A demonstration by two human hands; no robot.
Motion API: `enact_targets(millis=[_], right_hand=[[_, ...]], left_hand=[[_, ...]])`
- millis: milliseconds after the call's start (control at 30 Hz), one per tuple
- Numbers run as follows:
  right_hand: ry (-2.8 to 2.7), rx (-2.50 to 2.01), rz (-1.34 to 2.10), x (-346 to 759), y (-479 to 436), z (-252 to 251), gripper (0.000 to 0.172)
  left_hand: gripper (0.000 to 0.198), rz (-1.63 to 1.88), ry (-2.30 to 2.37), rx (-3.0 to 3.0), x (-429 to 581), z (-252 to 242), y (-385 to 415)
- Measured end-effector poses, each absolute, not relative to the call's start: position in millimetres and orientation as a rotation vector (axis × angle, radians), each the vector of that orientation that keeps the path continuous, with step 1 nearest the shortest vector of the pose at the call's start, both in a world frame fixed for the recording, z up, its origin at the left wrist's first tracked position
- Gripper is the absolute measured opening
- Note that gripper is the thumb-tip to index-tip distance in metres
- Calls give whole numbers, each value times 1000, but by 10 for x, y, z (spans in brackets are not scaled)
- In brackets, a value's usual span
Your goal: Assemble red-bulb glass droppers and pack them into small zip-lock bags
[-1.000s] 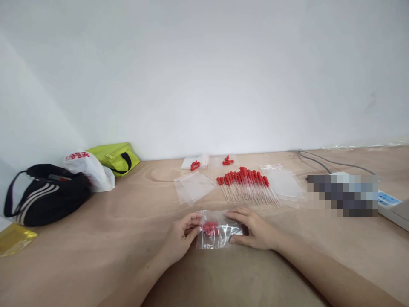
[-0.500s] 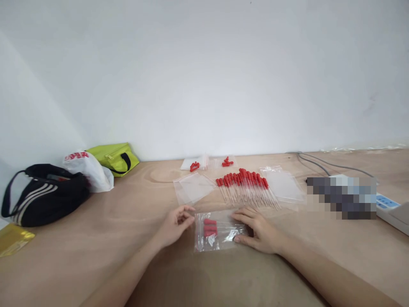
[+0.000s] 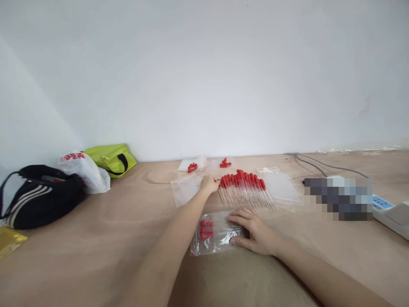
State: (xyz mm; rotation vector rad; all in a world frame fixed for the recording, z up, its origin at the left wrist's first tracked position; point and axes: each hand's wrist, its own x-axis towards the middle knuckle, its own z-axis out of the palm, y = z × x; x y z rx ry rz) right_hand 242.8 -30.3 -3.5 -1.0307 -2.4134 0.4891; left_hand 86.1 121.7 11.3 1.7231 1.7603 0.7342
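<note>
Too small to tell is whether the left hand pinches a dropper. Its forearm covers the bag's far-left corner; the right hand hides the right end. Bulbs near the table's back edge defy counting. The frame crops the yellow packet and power strip.

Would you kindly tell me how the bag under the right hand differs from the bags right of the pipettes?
The near bag holds red-topped pipettes; the right-side bags show none inside. The right hand rests on the near bag; no hand touches the right-side bags. The near bag's sealing strip lies at its left end; the right-side bags' strips lie toward the wall. All are see-through plastic.
</note>
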Motion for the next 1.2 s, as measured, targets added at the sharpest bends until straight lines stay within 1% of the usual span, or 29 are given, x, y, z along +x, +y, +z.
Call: enact_targets(millis=[133, 200, 267, 367, 467, 600, 733, 1200], right_hand=[[-2413, -1011, 496, 2426, -298, -37, 48], [-2409, -1012, 495, 2427, -296, -44, 48], [-2406, -1017, 494, 2428, -292, -56, 48], [-2406, -1014, 497, 2433, -286, -78, 49], [-2405, -1014, 494, 2440, -282, -92, 51], [-2394, -1018, 508, 2451, -284, -96, 51], [-2392, -1011, 528, 2458, -282, -103, 51], [-2396, -1006, 522, 2453, -281, -93, 51]], left_hand=[[26, 882, 1671, 1588, 776, 153, 1187], [22, 1020, 1618, 1515, 602, 221, 1078], [23, 1200, 1567, 1445, 347, 286, 887], [35, 1414, 1529, 1337, -92, 306, 482], [47, 1502, 1524, 1261, -436, 225, 84], [47, 1628, 1488, 1127, -582, 111, -190], [46, 1672, 1450, 1093, -507, 84, -207], [46, 1525, 1428, 1073, -431, 101, -283]])
